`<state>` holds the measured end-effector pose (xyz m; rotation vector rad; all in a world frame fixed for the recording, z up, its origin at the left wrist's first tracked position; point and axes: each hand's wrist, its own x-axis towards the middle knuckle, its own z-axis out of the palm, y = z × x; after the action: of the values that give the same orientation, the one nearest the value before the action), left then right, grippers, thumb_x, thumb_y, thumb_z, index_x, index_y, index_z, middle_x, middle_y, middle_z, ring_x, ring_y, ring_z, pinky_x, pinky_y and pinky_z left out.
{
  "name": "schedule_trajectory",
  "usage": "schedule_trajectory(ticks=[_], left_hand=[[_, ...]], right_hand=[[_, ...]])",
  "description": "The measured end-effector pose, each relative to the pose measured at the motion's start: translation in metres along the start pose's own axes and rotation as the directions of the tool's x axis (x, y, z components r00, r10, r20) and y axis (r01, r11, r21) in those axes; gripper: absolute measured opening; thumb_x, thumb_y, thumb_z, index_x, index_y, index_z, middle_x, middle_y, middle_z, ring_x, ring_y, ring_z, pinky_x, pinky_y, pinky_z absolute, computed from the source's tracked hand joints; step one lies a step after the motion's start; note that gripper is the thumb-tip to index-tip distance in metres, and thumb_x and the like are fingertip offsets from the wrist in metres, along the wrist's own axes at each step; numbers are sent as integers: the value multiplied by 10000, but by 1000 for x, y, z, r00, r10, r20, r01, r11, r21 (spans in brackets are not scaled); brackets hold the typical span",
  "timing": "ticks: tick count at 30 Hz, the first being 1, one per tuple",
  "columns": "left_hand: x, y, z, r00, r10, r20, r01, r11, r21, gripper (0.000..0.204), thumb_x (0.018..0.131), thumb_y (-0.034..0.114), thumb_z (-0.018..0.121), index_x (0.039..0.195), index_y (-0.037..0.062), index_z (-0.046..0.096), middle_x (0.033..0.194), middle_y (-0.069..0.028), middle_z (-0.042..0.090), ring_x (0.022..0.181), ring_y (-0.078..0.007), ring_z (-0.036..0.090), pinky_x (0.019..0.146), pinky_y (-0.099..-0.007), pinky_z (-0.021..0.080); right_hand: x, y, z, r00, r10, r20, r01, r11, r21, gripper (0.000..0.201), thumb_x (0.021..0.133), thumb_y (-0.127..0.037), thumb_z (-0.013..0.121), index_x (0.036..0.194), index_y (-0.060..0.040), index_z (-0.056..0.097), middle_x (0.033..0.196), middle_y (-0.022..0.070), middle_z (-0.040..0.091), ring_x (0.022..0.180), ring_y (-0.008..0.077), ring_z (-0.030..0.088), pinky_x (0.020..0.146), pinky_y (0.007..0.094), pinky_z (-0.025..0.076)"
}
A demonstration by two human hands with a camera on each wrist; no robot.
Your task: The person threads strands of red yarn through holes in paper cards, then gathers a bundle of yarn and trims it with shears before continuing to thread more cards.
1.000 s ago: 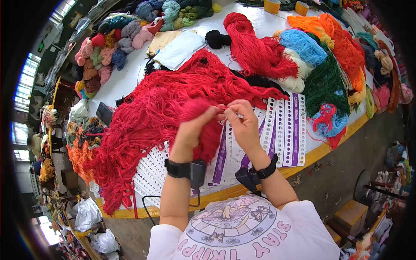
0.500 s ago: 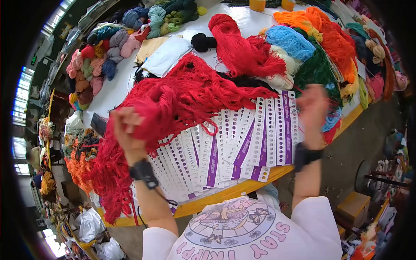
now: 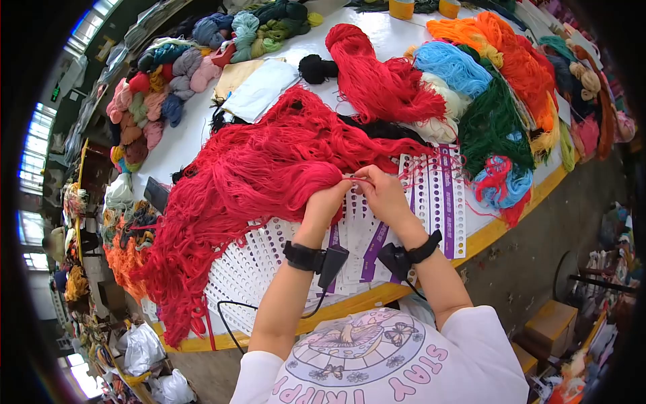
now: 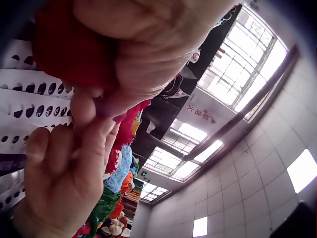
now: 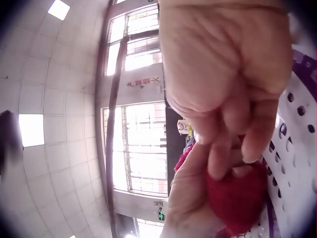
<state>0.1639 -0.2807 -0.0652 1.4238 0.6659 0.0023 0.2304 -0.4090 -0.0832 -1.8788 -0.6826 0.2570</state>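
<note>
A large heap of loose red yarn (image 3: 269, 158) spreads over the table's middle and left. My left hand (image 3: 326, 204) grips a thick bundle of that yarn, which shows as a dark red mass (image 4: 74, 52) in the left wrist view. Just right of it, my right hand (image 3: 387, 195) pinches red strands between thumb and fingertips, close against the left thumb. The right wrist view has the yarn bundle (image 5: 238, 198) bulging below the right fingers. Under both hands lie white cards with rows of holes and purple strips (image 3: 444, 202).
A second red skein (image 3: 377, 74) lies farther back beside black yarn (image 3: 316, 69). To the right are light blue (image 3: 452, 69), dark green (image 3: 494, 118) and orange yarn (image 3: 518, 57). White cloth (image 3: 262, 87) and many coloured skeins occupy the back left. The table has a yellow edge (image 3: 484, 239).
Half a second ago the hands were wide apart, the left at the yarn heap and the right out over the cards' right end. Now they meet again at the yarn bundle.
</note>
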Motion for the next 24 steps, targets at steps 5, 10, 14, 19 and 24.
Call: schedule_trajectory(ticks=[5, 10, 14, 19, 24], left_hand=[[30, -61, -1, 872, 479, -98, -276, 648, 710, 222, 849, 255, 533, 818, 50, 613, 619, -70, 561, 555, -195, 540, 510, -329, 402], [27, -41, 4, 874, 470, -126, -219, 611, 760, 359, 821, 362, 518, 728, 31, 621, 683, -126, 621, 624, -292, 591, 601, -379, 455], [16, -15, -10, 969, -246, 15, 246, 969, 3, 215, 832, 270, 580, 758, 73, 622, 618, -13, 566, 500, -100, 504, 449, -237, 385], [23, -9, -3, 972, -214, 97, 225, 965, -132, 198, 831, 245, 587, 737, 74, 622, 592, -5, 552, 455, -100, 477, 428, -243, 368], [29, -27, 0, 999, 30, -43, -27, 997, 73, 128, 814, 209, 614, 766, 91, 625, 660, 41, 555, 518, -59, 477, 447, -210, 352]], right_hand=[[1, 8, 5, 989, -49, -141, 38, 996, -86, 95, 784, -114, 580, 833, -33, 589, 707, 156, 600, 665, 327, 590, 580, 391, 452], [1, 11, 6, 975, -36, -221, 16, 996, -90, 115, 760, -132, 607, 788, -20, 609, 724, 146, 602, 653, 293, 588, 581, 367, 450], [1, 11, 8, 969, -53, -242, 23, 992, -125, 121, 752, -125, 625, 798, -13, 624, 718, 123, 600, 622, 233, 586, 569, 318, 443], [1, 7, 4, 987, -61, -150, 53, 997, -56, 116, 719, -106, 658, 799, -23, 640, 742, 102, 597, 658, 237, 588, 586, 309, 443], [1, 16, 7, 974, -86, -210, 69, 994, -89, 107, 708, -85, 666, 797, -29, 649, 747, 100, 592, 679, 256, 589, 593, 314, 448]])
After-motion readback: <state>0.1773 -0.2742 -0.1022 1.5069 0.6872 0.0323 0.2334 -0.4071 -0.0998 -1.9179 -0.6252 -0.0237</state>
